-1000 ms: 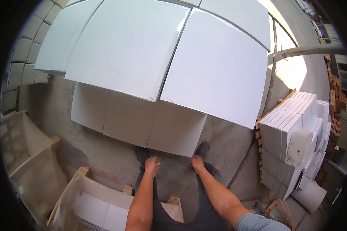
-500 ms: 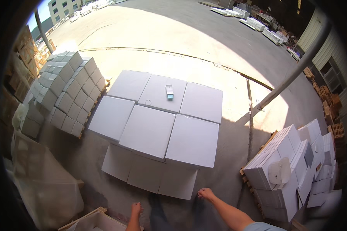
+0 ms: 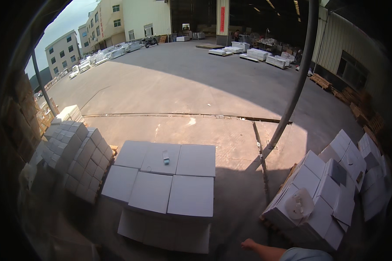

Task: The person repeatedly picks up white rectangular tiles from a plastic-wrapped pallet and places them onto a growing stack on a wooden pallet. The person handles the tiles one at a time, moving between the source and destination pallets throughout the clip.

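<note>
My right hand hangs at the lower edge, apart from the boxes, its fingers loosely curled and nothing showing in them. My left hand is out of view. Ahead and to the left stands a block of large white boxes, their tops lying side by side in two rows. A lower layer juts out toward me in the shade. On a back box lies a small white and light-blue item, too small to name. Near it is a thin ring-shaped thing.
On the left, a pallet carries stacked white cartons. Another pallet at right holds white boxes with a crumpled translucent plastic piece on top. A slanting grey post rises beyond. Wooden pallets line the right wall.
My view has tipped up, so the boxes sit lower in the picture and more of the yard shows. My left hand has left the view; my right hand sits nearer the lower edge.
</note>
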Available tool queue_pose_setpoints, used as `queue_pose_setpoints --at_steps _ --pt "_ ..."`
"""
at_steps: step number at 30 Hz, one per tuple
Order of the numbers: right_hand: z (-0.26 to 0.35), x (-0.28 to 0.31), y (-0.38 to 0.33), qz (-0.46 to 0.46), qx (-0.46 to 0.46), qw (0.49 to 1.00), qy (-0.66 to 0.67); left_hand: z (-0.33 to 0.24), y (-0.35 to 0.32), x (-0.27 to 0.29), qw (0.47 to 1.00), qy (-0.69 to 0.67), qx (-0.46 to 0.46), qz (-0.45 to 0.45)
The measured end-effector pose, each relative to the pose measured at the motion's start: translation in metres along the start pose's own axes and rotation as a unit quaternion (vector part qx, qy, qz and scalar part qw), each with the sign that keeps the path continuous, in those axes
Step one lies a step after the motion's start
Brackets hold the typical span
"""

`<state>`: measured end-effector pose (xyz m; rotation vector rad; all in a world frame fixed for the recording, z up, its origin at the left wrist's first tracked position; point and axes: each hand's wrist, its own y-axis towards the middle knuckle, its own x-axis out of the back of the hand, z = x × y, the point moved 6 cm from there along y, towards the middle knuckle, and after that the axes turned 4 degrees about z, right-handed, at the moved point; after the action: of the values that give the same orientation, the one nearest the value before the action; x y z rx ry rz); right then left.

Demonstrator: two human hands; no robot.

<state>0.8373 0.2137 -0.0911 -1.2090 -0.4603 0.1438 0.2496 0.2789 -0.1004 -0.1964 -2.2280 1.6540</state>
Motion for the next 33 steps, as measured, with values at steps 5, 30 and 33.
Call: queue_pose_setpoints --at_steps 5,30,33 --pt "-0.059 0.018 -0.017 -0.017 0.112 0.974 -0.198 -0.060 -0.047 -0.040 0.998 -0.019 -0.054 0.004" --pt "0.045 -0.194 -0.072 -0.034 0.271 0.857 -0.438 0.224 -0.107 0.066 0.970 -0.236 -0.038 -0.050" --pt "0.034 -0.212 -0.085 -0.047 0.235 0.810 -0.535 0.278 -0.114 0.082 0.951 -0.296 -0.032 -0.080"
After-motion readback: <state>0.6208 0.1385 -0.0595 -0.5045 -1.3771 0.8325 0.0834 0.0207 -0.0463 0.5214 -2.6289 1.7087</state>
